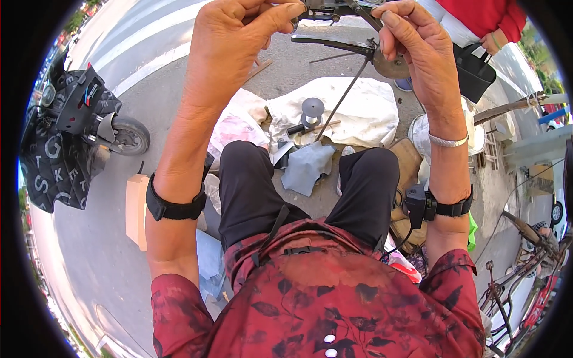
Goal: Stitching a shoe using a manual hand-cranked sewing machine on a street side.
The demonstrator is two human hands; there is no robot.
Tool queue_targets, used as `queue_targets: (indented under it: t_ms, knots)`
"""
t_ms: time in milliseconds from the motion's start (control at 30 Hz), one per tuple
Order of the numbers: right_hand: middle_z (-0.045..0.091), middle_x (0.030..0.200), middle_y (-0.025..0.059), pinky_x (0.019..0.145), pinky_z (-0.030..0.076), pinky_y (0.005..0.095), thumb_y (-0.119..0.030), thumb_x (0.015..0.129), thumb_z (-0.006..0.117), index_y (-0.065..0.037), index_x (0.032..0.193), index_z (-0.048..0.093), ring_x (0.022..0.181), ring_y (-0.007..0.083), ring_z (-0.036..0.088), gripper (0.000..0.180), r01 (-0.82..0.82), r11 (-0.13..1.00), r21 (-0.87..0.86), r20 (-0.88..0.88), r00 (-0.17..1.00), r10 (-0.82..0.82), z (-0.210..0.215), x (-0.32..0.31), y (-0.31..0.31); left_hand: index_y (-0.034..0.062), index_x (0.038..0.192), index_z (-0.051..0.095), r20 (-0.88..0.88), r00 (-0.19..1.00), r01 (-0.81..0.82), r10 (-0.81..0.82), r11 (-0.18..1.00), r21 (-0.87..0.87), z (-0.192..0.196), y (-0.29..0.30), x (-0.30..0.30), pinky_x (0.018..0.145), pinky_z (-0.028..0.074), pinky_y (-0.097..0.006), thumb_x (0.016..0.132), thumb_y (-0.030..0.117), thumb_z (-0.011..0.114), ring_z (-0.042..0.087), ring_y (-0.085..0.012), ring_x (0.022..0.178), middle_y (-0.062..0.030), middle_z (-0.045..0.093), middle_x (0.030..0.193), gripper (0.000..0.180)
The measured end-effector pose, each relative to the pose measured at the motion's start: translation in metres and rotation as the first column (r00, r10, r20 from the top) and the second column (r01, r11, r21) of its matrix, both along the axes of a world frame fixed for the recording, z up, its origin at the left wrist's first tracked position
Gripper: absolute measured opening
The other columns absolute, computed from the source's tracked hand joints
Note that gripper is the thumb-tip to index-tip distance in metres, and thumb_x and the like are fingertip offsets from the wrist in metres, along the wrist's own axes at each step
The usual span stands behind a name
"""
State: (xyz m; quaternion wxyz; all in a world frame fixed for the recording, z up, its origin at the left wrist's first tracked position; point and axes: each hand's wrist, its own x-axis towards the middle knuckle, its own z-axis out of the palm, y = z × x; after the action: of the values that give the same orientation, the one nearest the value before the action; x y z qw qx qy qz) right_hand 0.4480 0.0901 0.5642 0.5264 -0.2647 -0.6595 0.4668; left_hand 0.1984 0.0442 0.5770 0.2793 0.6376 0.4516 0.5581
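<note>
Both my arms reach up to a dark metal machine [334,43] at the top edge, partly cut off. It has a long lever, a round disc [391,64] and a thin rod slanting down; it resembles a cobbler's sewing machine. My left hand [248,27] is closed in a pinch beside the machine's left end. On the other side, my right hand [418,39] pinches thumb against fingers just above the disc. Whatever either pinch holds is too small or hidden to make out. Below lie a grey spool-like part [312,110] and a blue-grey cloth [307,168] between my knees.
White sacking [364,110] covers the ground ahead. A covered scooter [83,119] stands left, near an orange-tan box [136,212]. At the upper right, a person in red [489,21] holds a black handbag [476,71]. A white bucket [477,134] and a bicycle-like frame [537,244] are right.
</note>
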Motion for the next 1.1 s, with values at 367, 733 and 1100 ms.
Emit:
queue_targets:
  t_ms: [367,733,1100]
  knots:
    - [0.062,0.074,-0.0036,0.056,0.042,0.0169,-0.014,0.104,0.061,-0.007,0.101,0.067,0.063,0.0012,0.056,0.010,0.050,0.927,-0.372,0.263,0.963,0.054,-0.112,0.042,-0.055,0.0030,0.093,0.075,-0.031,0.999,-0.027,0.024,0.993,-0.113,-0.067,-0.038,-0.015,0.063,0.044,-0.021,0.090,0.010,0.077,0.054,-0.0024,0.070,0.0044,0.066,0.078,0.008]
    - [0.072,0.109,0.0109,0.071,0.054,0.0267,-0.017,0.097,0.070,-0.001,0.137,0.056,0.071,0.0105,0.062,0.045,-0.098,0.950,-0.298,0.089,0.988,0.130,-0.102,-0.014,-0.079,0.0104,0.086,0.071,-0.518,0.846,-0.091,0.129,0.991,0.097,-0.092,-0.063,0.028,0.086,0.037,-0.038,0.084,0.016,0.076,0.061,-0.0215,0.074,-0.0013,0.064,0.076,0.008]
    - [0.062,0.073,-0.0036,0.053,0.042,0.0175,-0.011,0.099,0.068,-0.004,0.100,0.065,0.061,0.0022,0.054,0.007,-0.106,0.898,-0.427,0.066,0.987,0.148,-0.098,-0.022,-0.078,0.0084,0.086,0.072,-0.378,0.918,-0.112,0.118,0.993,0.037,-0.076,-0.071,0.020,0.085,0.036,-0.033,0.083,0.015,0.078,0.059,-0.0163,0.066,0.0002,0.064,0.074,0.009]
